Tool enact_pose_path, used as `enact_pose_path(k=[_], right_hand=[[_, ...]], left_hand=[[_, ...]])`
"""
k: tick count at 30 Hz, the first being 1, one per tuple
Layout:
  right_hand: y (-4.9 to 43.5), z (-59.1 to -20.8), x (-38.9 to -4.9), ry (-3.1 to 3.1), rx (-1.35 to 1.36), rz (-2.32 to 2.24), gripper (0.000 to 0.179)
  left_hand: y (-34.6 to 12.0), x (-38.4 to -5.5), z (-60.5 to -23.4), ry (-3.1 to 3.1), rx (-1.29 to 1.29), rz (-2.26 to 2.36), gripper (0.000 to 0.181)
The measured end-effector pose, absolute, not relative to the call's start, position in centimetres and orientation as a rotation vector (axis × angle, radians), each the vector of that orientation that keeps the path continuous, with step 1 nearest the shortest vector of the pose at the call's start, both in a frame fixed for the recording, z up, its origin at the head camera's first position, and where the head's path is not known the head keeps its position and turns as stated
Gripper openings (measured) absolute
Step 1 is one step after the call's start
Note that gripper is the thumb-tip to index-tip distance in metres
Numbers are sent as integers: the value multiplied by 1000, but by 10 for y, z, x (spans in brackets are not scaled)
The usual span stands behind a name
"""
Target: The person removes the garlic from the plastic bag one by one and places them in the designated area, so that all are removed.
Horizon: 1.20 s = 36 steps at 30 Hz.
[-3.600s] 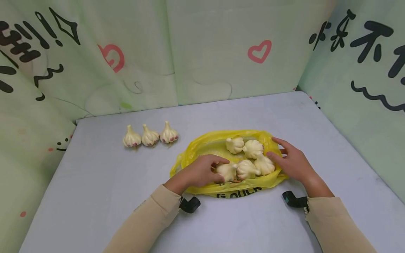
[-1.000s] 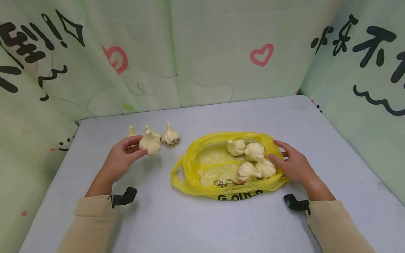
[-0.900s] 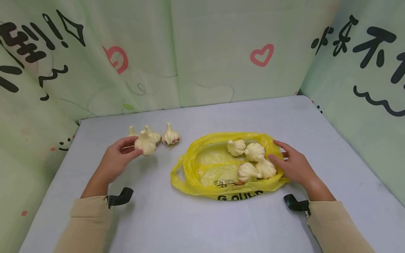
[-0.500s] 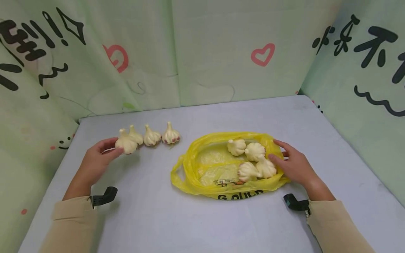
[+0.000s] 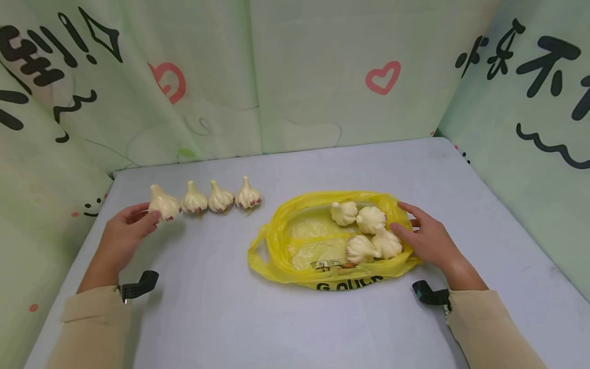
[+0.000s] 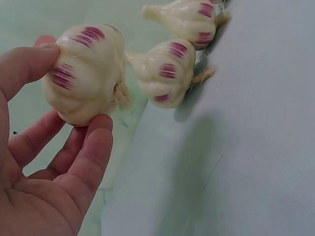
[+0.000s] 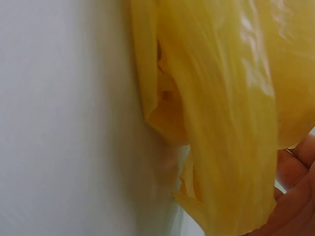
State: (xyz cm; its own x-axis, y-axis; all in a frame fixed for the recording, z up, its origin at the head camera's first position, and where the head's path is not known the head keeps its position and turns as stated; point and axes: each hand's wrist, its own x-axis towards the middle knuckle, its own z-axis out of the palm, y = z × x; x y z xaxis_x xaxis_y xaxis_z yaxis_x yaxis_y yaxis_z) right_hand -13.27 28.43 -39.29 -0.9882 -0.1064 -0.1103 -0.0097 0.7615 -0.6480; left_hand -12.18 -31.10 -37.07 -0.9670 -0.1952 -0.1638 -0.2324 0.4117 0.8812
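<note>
My left hand (image 5: pixel 122 233) pinches a garlic bulb (image 5: pixel 164 204) between thumb and fingertips. In the left wrist view, this garlic bulb (image 6: pixel 83 73) has purple streaks and a tuft of roots, and appears raised off the table. To its right, three more bulbs stand in a row, the closest garlic bulb (image 5: pixel 194 198) almost beside the held one. A yellow plastic bag (image 5: pixel 278 225) lies spread with its mouth up, several garlic bulbs (image 5: pixel 370 220) inside. My right hand (image 5: pixel 430 238) holds the bag's right rim, thumb on the inner side; the right wrist view shows mostly yellow plastic (image 7: pixel 226 108).
A white-covered table (image 5: pixel 216 318) carries everything. Printed pale green curtains (image 5: pixel 304 77) close off the back and both sides. A loop handle (image 5: pixel 258 256) of the bag sticks out at its left end. Each wrist bears a black camera mount (image 5: pixel 140 287).
My left hand took one garlic bulb out of the bag and carried it left, past the row of three, to the row's left end. The right hand stays on the bag's rim.
</note>
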Motion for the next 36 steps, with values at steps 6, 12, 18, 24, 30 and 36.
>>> enact_pose_path(k=[6, 12, 18, 24, 30, 36], right_hand=[[284, -393, -133, 2814, -93, -1035, 74], [284, -392, -133, 2815, -89, -1029, 74], [284, -392, -134, 2809, -73, -1019, 75], [283, -392, -134, 2806, -72, -1024, 75], [281, -390, -133, 2809, -75, -1021, 75], [280, -390, -132, 2813, -74, -1024, 75]], left_hand=[[-313, -124, -371, 2603, -486, 1653, 75], [-315, -125, -371, 2669, -567, 1497, 77], [-315, -128, -375, 2701, -678, 1429, 78], [-313, -134, -383, 2695, -801, 1429, 81], [-308, -137, -389, 2705, -841, 1421, 82], [-303, -140, -395, 2731, -848, 1400, 77]])
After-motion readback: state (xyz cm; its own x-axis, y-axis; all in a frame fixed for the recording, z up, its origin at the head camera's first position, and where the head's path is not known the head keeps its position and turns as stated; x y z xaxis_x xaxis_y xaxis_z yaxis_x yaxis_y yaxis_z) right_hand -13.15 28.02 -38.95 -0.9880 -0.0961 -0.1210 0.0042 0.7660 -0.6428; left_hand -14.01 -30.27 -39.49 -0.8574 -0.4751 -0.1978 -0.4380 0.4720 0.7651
